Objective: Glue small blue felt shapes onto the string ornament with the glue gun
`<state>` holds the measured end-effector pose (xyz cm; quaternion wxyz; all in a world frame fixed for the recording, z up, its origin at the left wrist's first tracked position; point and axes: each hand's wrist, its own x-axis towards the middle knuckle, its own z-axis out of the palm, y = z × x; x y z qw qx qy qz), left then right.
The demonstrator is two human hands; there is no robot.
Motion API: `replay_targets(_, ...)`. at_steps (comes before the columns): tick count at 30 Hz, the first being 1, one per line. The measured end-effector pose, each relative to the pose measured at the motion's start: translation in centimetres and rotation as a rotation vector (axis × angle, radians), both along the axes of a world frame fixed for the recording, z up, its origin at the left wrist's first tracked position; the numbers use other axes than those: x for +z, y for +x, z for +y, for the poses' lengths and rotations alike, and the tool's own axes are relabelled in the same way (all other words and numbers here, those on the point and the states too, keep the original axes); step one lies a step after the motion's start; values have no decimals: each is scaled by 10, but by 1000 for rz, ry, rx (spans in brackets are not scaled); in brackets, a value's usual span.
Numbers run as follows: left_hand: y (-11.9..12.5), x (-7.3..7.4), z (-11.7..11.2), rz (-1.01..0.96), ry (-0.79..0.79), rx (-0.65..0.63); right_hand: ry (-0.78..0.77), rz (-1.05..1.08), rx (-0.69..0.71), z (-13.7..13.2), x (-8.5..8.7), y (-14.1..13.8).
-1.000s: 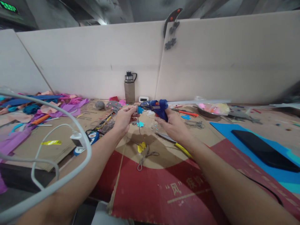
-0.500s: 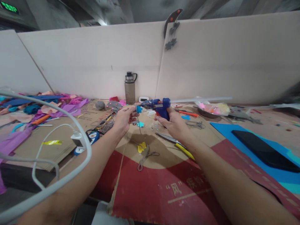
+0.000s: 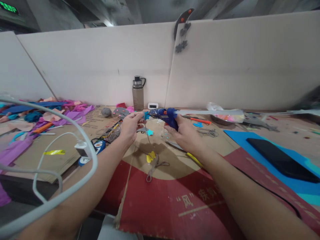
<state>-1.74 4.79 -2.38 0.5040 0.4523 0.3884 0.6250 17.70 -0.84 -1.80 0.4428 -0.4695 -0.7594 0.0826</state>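
White partition boards back a cluttered craft bench (image 3: 225,200) covered in brown and red cardboard.

Item: right hand (image 3: 183,133), closed around the grip of a blue hot glue gun (image 3: 165,115), raised above the middle of the bench, a clear glue stick jutting out behind it toward the right edge.

Item: left hand (image 3: 130,126), fingers pinched on a small blue cut-out (image 3: 145,115) with a thin grey cord (image 3: 148,133) hanging from it. The gun's nozzle sits just at the cut-out, beside the fingertips.

Risk, as I judge it: the nozzle is so close to the pinching fingers that a slip or too hard a squeeze could put hot glue on skin. The piece is small and held in the air, so glue may drip onto the cardboard or the yellow cut-out (image 3: 150,156) below.

Also present: water bottle (image 3: 138,94) at the far edge; paper scraps (image 3: 50,115) toward the far left corner; white cable (image 3: 62,160) and charger (image 3: 82,148) near the left edge; a dark object (image 3: 280,160) on a blue sheet (image 3: 307,188) at the right edge.
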Motion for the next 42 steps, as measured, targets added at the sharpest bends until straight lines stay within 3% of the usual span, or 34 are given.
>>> replay_targets(3, -1, 0, 1, -23, -29, 34, -87, 139, 76, 0, 0, 1)
replay_targets(7, -1, 0, 3, -42, -53, 25, -300, 497, 184, 8, -2, 4)
replay_targets(10, -1, -1, 3, -72, -72, 5, -418, 744, 155, 17, -6, 8)
replay_targets(13, -1, -2, 4, -81, -82, -1, -539, 845, 74, 27, -11, 14)
replay_targets(15, 0, -2, 5, -88, -71, -11, -596, 774, -16, 34, -17, 20)
replay_targets(19, 2, -3, 4, -97, -38, -54, -602, 373, -267, 50, -31, 35)
replay_targets(24, 6, -5, 1, 30, 75, -86, -526, 169, -399, 56, -41, 50)
replay_targets(26, 7, -6, -1, 127, 137, -66, -454, 90, -440, 52, -39, 52)
replay_targets(29, 9, -5, -5, 296, 251, 12, -174, -55, -496, 42, -30, 46)
replay_targets(31, 11, -4, -10, 403, 315, 62, -18, -23, -427, 34, -21, 34)
replay_targets(32, 12, -3, -12, 445, 338, 81, -13, 60, -337, 30, -18, 25)
replay_targets(37, 18, 0, -25, 598, 468, 163, -264, 638, 169, 13, -16, -23)
replay_targets(42, 19, 3, -27, 777, 604, 253, -485, 892, 359, 9, -24, -42)
